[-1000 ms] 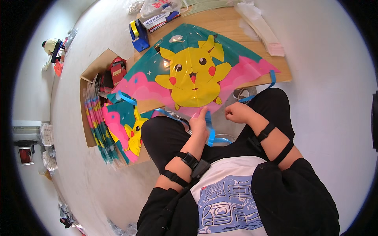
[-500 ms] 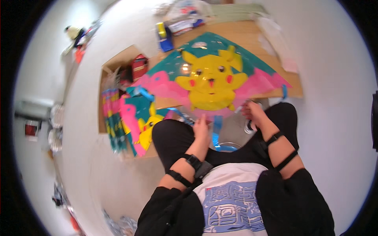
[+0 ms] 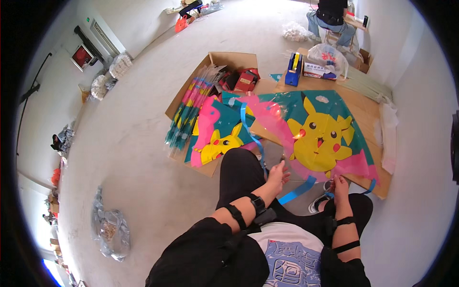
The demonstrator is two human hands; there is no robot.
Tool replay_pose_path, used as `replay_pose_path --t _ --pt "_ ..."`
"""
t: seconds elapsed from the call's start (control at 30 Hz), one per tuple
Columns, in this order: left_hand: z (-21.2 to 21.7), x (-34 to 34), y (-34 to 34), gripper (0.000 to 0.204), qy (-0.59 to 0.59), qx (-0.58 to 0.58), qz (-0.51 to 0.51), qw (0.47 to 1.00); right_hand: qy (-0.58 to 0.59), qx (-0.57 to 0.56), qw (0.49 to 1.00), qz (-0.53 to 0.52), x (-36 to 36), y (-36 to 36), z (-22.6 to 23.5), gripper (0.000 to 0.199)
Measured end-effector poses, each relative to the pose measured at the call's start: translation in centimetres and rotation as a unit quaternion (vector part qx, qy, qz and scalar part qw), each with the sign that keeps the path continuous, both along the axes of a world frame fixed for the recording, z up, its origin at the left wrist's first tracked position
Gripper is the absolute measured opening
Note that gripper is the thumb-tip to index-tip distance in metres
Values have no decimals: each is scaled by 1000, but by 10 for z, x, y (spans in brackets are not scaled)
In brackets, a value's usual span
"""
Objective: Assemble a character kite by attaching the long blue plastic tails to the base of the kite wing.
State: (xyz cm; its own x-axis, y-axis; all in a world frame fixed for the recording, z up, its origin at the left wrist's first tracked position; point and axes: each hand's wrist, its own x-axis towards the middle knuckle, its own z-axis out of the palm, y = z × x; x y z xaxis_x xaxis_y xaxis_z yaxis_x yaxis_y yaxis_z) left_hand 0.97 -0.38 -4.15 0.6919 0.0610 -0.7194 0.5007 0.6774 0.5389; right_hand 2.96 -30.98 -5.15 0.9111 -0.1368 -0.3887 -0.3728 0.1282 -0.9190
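A kite with a yellow cartoon figure on green and pink film lies across a cardboard-covered surface in front of my knees. My right hand pinches its lower edge, right of the yellow figure. Beside the kite's lower left edge is my left hand, fingers loosely apart and holding nothing that I can make out. Blue ribbon tails hang from the kite, one near each hand. A second kite of the same pattern lies to the left, partly overlapped by the first.
An open carton at the left holds rolled kites in clear sleeves and red packets. Beyond the kite stand a blue tape dispenser and a white box. A grey plastic bag lies on the floor; another person sits far off.
The view has swung left, showing more floor. The kite has turned clockwise and its left side has lifted. My left hand has come away from its lower edge; my right hand now grips that edge.
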Motion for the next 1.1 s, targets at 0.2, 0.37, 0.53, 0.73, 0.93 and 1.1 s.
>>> replay_pose_path --t 0.2,0.37,0.53,0.73,0.93,1.1 --pt "11 8 14 42 10 -55 12 998 49 -24 995 -85 -3 -11 15 26" --pt "24 23 40 29 28 -85 44 995 77 181 951 -239 -7 -7 63 31" --pt "49 45 90 16 -107 -156 146 971 -222 256 941 12 -26 46 194 33" --pt "83 56 166 13 -246 -218 185 926 -382 509 659 402 -98 102 366 47" --pt "82 45 225 13 -211 -166 294 917 -371 570 559 474 -109 127 409 55" --pt "72 50 234 19 -115 -126 381 909 -384 564 541 491 -91 138 411 52"
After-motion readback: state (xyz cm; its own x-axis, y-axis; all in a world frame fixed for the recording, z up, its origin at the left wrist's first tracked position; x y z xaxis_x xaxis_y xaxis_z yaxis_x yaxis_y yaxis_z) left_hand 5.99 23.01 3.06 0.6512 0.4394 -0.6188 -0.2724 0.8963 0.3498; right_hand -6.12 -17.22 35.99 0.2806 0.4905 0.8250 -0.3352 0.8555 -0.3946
